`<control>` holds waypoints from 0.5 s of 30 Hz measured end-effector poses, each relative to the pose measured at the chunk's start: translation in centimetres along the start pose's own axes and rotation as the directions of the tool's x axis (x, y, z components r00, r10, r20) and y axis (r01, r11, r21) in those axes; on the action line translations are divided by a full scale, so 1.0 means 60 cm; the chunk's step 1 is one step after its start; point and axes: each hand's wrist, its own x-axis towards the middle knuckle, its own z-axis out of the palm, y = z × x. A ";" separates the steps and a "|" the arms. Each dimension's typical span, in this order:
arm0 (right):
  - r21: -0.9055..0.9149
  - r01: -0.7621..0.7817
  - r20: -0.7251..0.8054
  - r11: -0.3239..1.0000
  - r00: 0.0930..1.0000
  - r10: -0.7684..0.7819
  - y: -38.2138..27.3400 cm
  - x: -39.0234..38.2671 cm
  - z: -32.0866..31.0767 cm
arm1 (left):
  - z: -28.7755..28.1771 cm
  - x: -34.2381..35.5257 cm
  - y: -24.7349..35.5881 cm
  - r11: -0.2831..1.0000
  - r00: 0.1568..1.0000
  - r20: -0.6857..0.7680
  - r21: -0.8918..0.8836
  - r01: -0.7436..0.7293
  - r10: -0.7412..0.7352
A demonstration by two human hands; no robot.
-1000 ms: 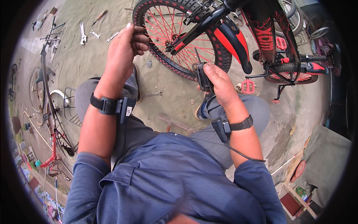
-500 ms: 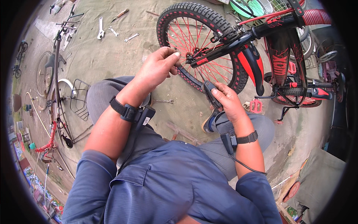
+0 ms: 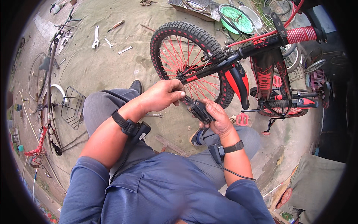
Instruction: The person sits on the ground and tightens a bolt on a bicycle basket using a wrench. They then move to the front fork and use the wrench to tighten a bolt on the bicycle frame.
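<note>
A black folding multi-tool (image 3: 200,111) sits in my right hand (image 3: 220,118), its fingers wrapped round the body. My left hand (image 3: 164,94) is closed with thumb and fingertips at the tool's extended end, seeming to pinch it; the exact bit is hard to make out. Just beyond both hands is a bicycle's front wheel (image 3: 209,44) with red spokes and a knobby tyre, joined to a black-and-red fork (image 3: 233,59). The red-and-black mudguard (image 3: 242,83) hangs beside it, with the frame (image 3: 266,78) to the right and a red pedal (image 3: 242,119) near my right knee.
Loose wrenches (image 3: 96,37) and a screwdriver (image 3: 116,24) lie on the groundsheet (image 3: 126,67). A metal tray (image 3: 194,7) of tools and a green basin (image 3: 236,20) stand behind the bicycle. Bicycle parts and a wire basket (image 3: 72,108) lie at left, a grey cloth (image 3: 317,179) at lower right.
My left hand has come down and right from the tyre to the multi-tool, closing at its end. The tool has tilted and moved slightly down. The view has shifted, showing more behind the bicycle.
</note>
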 end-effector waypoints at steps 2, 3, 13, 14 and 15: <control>-0.060 -0.011 -0.009 0.998 1.000 0.010 -0.005 0.000 -0.007 | 0.000 -0.004 0.006 0.999 0.999 -0.008 -0.033 -0.031 0.031; -0.067 -0.002 -0.015 0.998 1.000 0.001 -0.003 0.002 -0.008 | 0.001 -0.005 0.007 0.998 0.998 -0.018 -0.044 -0.053 0.052; -0.391 -0.167 -0.084 0.905 0.986 0.146 0.032 0.023 -0.021 | 0.003 0.011 -0.018 0.948 0.951 -0.197 0.260 -0.183 0.238; -0.446 -0.154 -0.135 0.882 0.985 0.104 0.035 0.026 -0.021 | 0.002 0.011 -0.023 0.877 0.929 -0.195 0.432 -0.208 0.316; -0.486 -0.154 -0.176 0.860 0.981 0.076 0.038 0.029 -0.023 | 0.002 0.012 -0.027 0.777 0.899 -0.181 0.587 -0.226 0.398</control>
